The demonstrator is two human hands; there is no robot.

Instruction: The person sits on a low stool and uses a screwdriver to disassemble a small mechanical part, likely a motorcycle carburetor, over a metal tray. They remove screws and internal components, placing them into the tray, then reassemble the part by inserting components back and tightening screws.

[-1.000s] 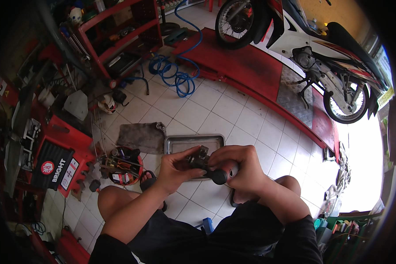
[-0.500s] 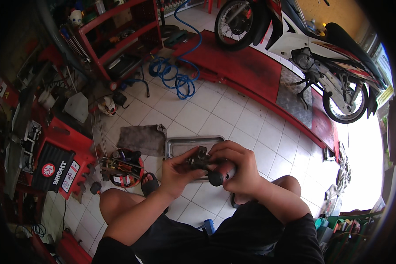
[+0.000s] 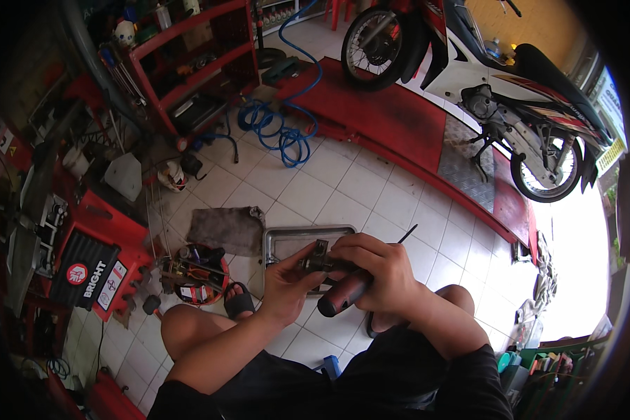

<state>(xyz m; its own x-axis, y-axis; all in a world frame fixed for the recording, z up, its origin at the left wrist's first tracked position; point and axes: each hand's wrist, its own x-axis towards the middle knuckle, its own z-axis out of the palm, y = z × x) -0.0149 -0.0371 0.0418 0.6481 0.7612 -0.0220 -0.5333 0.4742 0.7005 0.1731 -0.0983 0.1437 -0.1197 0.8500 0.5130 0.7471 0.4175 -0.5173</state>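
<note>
My left hand [image 3: 285, 290] is closed round a small dark metal part [image 3: 319, 256], whose kind I cannot make out. A screwdriver with a red and black handle [image 3: 346, 292] lies in my right hand [image 3: 381, 269], fingers wrapped over it. Its thin shaft [image 3: 408, 234] sticks out past the knuckles, pointing up and to the right, away from the part. Both hands are close together, and the right fingertips reach the metal part. Behind them on the floor is a shallow metal tray [image 3: 308, 232], partly hidden by the hands.
A grey rag [image 3: 225, 229] lies left of the tray, near a round container of tools [image 3: 215, 276]. Coiled blue hose [image 3: 287, 136] is farther off. A motorcycle [image 3: 497, 91] stands on a red lift platform [image 3: 378, 105]. Left are a red shelf [image 3: 189, 73] and toolbox [image 3: 108, 217].
My right hand has turned the screwdriver, so its shaft now shows at upper right and the handle end has swung down and left. The left hand still holds the metal part.
</note>
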